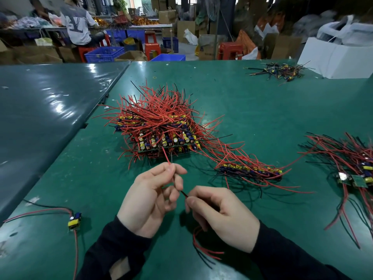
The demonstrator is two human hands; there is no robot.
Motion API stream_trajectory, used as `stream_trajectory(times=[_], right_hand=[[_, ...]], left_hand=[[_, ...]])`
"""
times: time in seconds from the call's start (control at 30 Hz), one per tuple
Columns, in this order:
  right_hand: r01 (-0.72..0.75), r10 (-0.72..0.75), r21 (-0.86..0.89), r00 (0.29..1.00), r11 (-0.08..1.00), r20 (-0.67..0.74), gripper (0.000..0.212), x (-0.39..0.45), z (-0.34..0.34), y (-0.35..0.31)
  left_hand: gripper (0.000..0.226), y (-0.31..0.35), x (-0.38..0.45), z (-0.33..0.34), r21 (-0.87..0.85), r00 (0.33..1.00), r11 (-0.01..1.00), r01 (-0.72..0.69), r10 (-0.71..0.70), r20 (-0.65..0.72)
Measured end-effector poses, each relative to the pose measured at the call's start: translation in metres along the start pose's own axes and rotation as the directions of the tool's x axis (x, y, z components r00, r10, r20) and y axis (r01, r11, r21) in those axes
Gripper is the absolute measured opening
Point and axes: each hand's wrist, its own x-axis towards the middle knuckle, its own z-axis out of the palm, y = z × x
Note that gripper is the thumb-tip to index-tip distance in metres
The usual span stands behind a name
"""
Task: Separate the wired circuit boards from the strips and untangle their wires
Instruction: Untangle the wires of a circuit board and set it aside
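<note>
Here both hands (181, 201) pinch wires (182, 191); writing unreadable.

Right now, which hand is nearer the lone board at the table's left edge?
Left. The left hand is right of the lone board; the right hand lies farther right, beyond it.

The boards in the big pile (161, 126) are mostly buried under red wires, so their number cannot be told. The right pile (351, 168) is cut off by the picture's edge, and the far pile (276, 71) is too small to make out. What the right hand (220, 215) holds is hidden in its curled fingers, perhaps a board.
</note>
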Motion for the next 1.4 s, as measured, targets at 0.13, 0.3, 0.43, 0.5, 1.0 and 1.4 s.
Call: stream_trajectory(times=[0.13, 0.3, 0.43, 0.5, 1.0, 1.4], right_hand=[[-0.015, 0.015, 0.027, 1.0, 1.0, 0.0, 0.024, 0.0, -0.002, 0.0], [-0.004, 0.003, 0.03, 0.999, 1.0, 0.053, 0.023, -0.002, -0.001, -0.003], [-0.003, 0.0, 0.05, 0.998, 0.999, 0.067, 0.023, -0.002, -0.002, -0.005], [-0.015, 0.01, 0.057, 0.997, 0.998, 0.08, 0.024, -0.003, -0.003, -0.005], [-0.251, 0.252, 0.219, 0.967, 0.943, 0.023, 0.033, 0.002, -0.008, -0.007], [-0.096, 0.084, 0.303, 0.995, 0.948, 0.053, 0.031, -0.001, -0.006, -0.013]], left_hand=[[0.019, 0.0, -0.001, 0.0, 0.123, 0.997, 0.989, -0.077, 0.08, -0.023], [0.022, -0.001, -0.002, 0.0, 0.179, 0.978, 0.965, -0.191, 0.203, -0.049], [0.023, -0.002, -0.002, 0.002, 0.195, 0.968, 0.953, -0.231, 0.245, -0.05], [0.02, -0.001, -0.001, 0.0, 0.19, 0.951, 0.94, -0.284, 0.302, -0.071], [0.017, -0.021, -0.004, 0.011, 0.674, 0.505, 0.298, -0.676, 0.853, 0.129], [0.012, -0.008, 0.005, -0.001, 0.317, 0.713, 0.74, -0.593, 0.665, -0.221]])
